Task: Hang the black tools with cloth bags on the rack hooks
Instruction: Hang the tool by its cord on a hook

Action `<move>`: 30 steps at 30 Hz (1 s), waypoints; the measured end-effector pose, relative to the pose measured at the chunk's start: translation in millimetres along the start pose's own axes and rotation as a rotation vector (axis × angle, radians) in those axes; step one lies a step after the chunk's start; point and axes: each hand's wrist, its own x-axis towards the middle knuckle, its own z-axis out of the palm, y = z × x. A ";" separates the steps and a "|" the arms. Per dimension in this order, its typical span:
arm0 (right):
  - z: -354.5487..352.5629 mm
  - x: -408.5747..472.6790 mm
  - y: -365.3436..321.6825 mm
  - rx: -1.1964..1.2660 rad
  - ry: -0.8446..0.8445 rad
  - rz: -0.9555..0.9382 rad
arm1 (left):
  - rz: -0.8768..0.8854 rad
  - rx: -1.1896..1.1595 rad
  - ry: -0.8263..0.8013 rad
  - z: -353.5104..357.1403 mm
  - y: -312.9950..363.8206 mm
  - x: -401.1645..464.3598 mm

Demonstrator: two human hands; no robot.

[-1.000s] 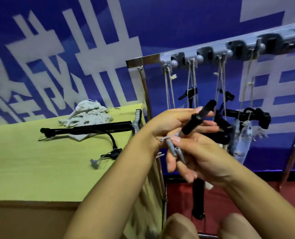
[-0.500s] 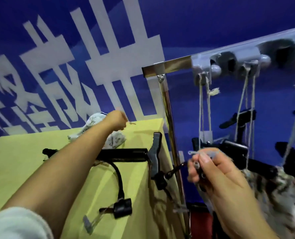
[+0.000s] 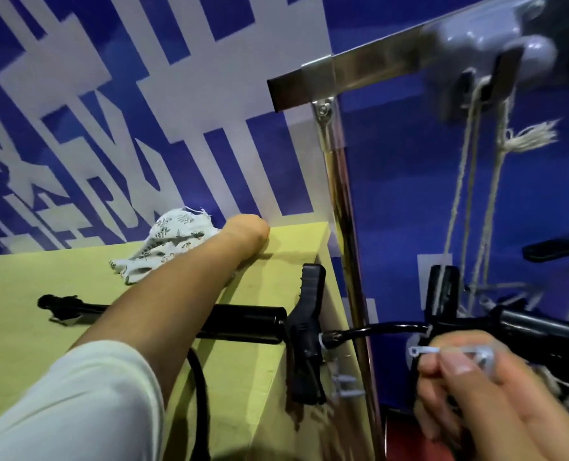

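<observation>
Fingers [image 3: 456, 364] round clear clip [image 3: 442, 350] (blurred)

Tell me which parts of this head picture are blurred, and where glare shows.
Head view: the right hand and the grey rack hook at the frame edges are smeared by motion blur; the black pump on the yellow table stays fairly sharp; glare streaks run along the steel rack post; wide-angle distortion tilts the post.
</observation>
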 end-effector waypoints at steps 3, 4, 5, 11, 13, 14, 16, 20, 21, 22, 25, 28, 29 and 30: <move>1.4 -5.1 -3.4 0.072 0.018 0.002 | 0.022 0.049 0.067 1.6 2.8 -6.3; 1.0 -9.1 -3.5 0.095 0.031 0.015 | 0.034 0.062 0.088 1.4 1.8 -9.0; -0.2 -11.2 -4.2 0.108 0.035 0.034 | 0.050 0.092 0.110 1.7 -0.4 -12.1; -8.0 -6.3 -13.2 -0.029 -0.100 0.111 | -0.097 -0.214 0.282 5.7 -32.7 -34.4; -9.3 -19.3 -19.9 0.013 -0.002 0.088 | -0.213 -0.446 0.400 1.6 -47.0 -47.9; -8.0 -30.3 -26.1 0.030 0.068 0.071 | -0.271 -0.593 0.468 -3.8 -54.1 -60.9; -7.5 -42.5 -34.6 0.098 0.122 0.055 | -0.351 -0.899 0.576 -20.4 -58.8 -88.6; -7.8 -62.4 -55.7 0.104 0.035 0.003 | -0.247 -1.722 0.578 -65.4 -36.6 -193.8; -6.8 -65.1 -58.5 0.074 -0.014 -0.009 | -0.170 -1.816 0.540 -76.6 -28.1 -224.2; -6.1 -76.3 -63.2 0.037 -0.039 -0.024 | -0.067 -1.847 0.488 -83.9 -18.3 -263.7; -6.9 -103.1 -72.6 -0.046 -0.130 -0.106 | 0.218 -1.879 0.446 -96.8 10.3 -358.6; -9.0 -130.0 -88.3 -0.045 -0.177 -0.156 | 0.420 -1.985 0.438 -92.5 33.1 -425.0; -9.7 -137.5 -94.3 -0.027 -0.189 -0.173 | 0.486 -2.039 0.410 -87.4 38.6 -439.1; -10.5 -143.9 -100.2 -0.016 -0.198 -0.194 | 0.553 -2.103 0.360 -80.9 43.6 -449.0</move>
